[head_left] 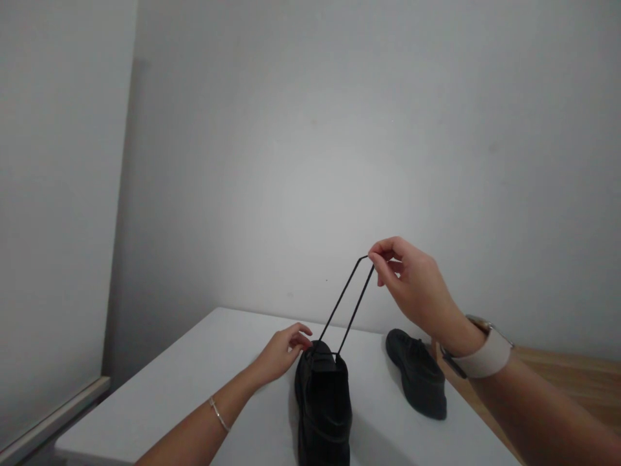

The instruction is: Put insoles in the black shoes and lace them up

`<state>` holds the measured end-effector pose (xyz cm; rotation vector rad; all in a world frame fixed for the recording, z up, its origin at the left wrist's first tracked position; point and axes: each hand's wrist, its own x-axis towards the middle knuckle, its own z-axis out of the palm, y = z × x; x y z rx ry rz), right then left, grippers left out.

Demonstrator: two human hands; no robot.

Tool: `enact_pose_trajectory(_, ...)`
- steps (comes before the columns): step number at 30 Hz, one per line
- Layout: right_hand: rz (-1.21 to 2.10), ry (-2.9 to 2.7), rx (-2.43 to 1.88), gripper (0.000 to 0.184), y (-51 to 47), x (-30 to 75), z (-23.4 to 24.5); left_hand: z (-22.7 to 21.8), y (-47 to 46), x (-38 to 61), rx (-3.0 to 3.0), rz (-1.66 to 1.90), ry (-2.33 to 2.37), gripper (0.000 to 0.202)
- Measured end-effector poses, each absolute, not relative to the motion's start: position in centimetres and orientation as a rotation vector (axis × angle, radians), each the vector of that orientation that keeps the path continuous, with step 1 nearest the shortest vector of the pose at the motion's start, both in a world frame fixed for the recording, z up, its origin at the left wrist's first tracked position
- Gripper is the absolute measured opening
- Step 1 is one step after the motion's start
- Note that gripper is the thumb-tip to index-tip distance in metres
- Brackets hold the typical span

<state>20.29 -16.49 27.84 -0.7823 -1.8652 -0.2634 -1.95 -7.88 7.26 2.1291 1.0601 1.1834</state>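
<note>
A black lace-up shoe point(324, 404) stands on the white table, its heel towards me. Above it and to the right, my right hand point(405, 272) pinches a black shoelace point(342, 294) between thumb and fingertips. Two strands of the lace run taut from the shoe's eyelets up to that pinch. My left hand point(284, 349) is at the left side of the shoe's front, fingers bent and apart, the fingertips close to the lacing. Whether those fingertips touch the shoe is hard to make out.
A second black shoe point(417, 375) rests on the right part of the white table point(194, 382). Behind the table rises a grey wall point(310, 162). A wooden surface point(563, 382) lies beyond the table's right edge, and a pale panel point(58, 194) stands at the left.
</note>
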Motion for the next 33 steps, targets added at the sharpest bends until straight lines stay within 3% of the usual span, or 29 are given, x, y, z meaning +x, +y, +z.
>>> enact_pose_trajectory(2,-0.268,-1.806,-0.744,0.013,-16.6,20.1,28.4,7.3,-7.8,-1.6,2.021,1.189,1.054,0.025)
enact_pose_trajectory(6,-0.296,-1.771,-0.684,0.011,-16.3,19.3,28.7,7.4,-8.6,-0.4,2.042,1.032,0.93,0.048)
enact_pose_trajectory(18,-0.106,-1.911,-0.495,0.003,-20.0,15.2,27.4,5.0,-7.8,2.4,1.958,1.101,0.895,0.047)
enact_pose_trajectory(28,-0.067,-1.963,-0.418,0.002,-22.3,14.4,26.9,5.6,-7.6,2.0,2.015,1.018,0.9,0.052)
enact_pose_trajectory(33,0.024,-1.886,-0.534,0.005,-18.7,16.7,29.3,9.0,-8.7,2.3,1.979,1.267,0.984,0.073)
